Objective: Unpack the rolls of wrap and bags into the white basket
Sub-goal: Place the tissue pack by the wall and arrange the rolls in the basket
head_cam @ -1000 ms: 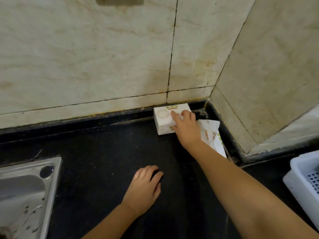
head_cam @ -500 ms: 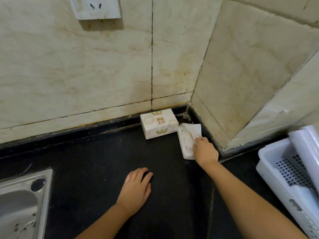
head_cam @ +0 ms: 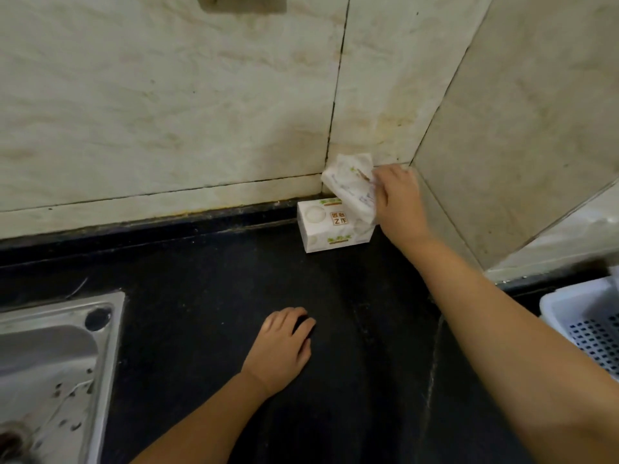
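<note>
Risks, judged from this view: the steel sink (head_cam: 50, 363) is lying at the far left of the dark worktop (head_cam: 201, 279), well apart from the packs, so a drop there seems unlikely; the likelier slip is the soft pack sliding out of a light fingertip hold and falling behind or onto the white box (head_cam: 330, 229), which is sitting in the corner against the wall tiles; the carry to the white basket (head_cam: 589, 316) at the far right is crossing open worktop, and a loose wrapper could snag on its rim.

Left hand (head_cam: 283, 346): resting palm-down on the worktop, fingers loosely curled together, holding nothing.

White box: upright on the worktop, untouched by either hand as far as I can tell.

Right hand (head_cam: 398, 199): fingers closed in a pinch on the edge of the soft white pack (head_cam: 350, 182), which is hanging tilted in the air just above the box's right end, clear of the worktop.
</note>
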